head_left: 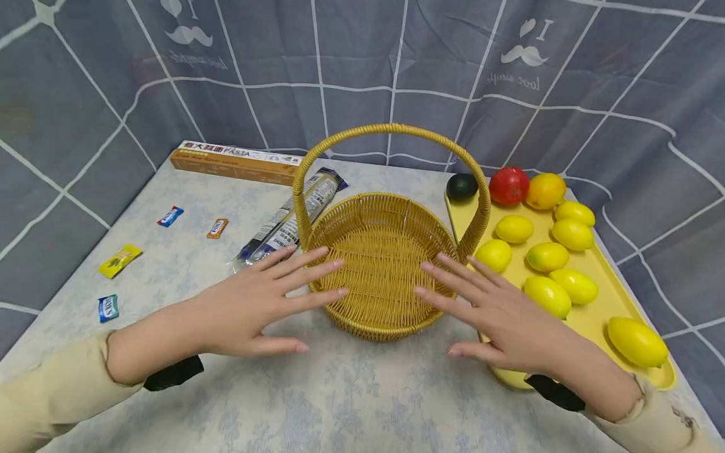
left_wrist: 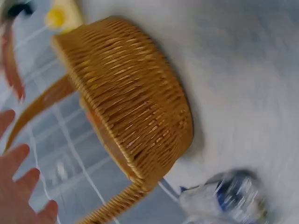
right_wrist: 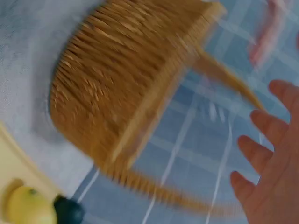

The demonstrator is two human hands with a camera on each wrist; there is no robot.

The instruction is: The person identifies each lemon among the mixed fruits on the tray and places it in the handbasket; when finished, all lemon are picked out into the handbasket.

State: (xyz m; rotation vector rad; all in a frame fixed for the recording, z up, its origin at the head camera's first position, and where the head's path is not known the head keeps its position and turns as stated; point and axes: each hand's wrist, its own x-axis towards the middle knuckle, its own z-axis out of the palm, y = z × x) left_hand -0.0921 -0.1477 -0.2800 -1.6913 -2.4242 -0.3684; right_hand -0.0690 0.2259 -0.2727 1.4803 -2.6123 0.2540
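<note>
A round woven basket (head_left: 385, 270) with a tall arched handle stands mid-table, nothing inside it. My left hand (head_left: 255, 308) is spread, palm down, its fingertips overlapping the basket's left side in the head view. On the other side my right hand (head_left: 504, 314) is spread the same way, fingertips over the right rim. Neither hand holds anything. In the left wrist view the basket (left_wrist: 131, 93) tilts across the picture, with the fingers (left_wrist: 18, 163) apart from its wall. Likewise the right wrist view shows the fingers (right_wrist: 257, 154) apart from the basket (right_wrist: 112, 79), blurred.
Right of the basket lies a yellow tray (head_left: 600, 308) with several lemons (head_left: 546, 296), a red fruit (head_left: 508, 186), an orange fruit (head_left: 545, 191) and a dark green fruit (head_left: 461, 187). To the left are a pasta box (head_left: 235, 163), a long packet (head_left: 294, 217) and several small wrapped sweets (head_left: 120, 261).
</note>
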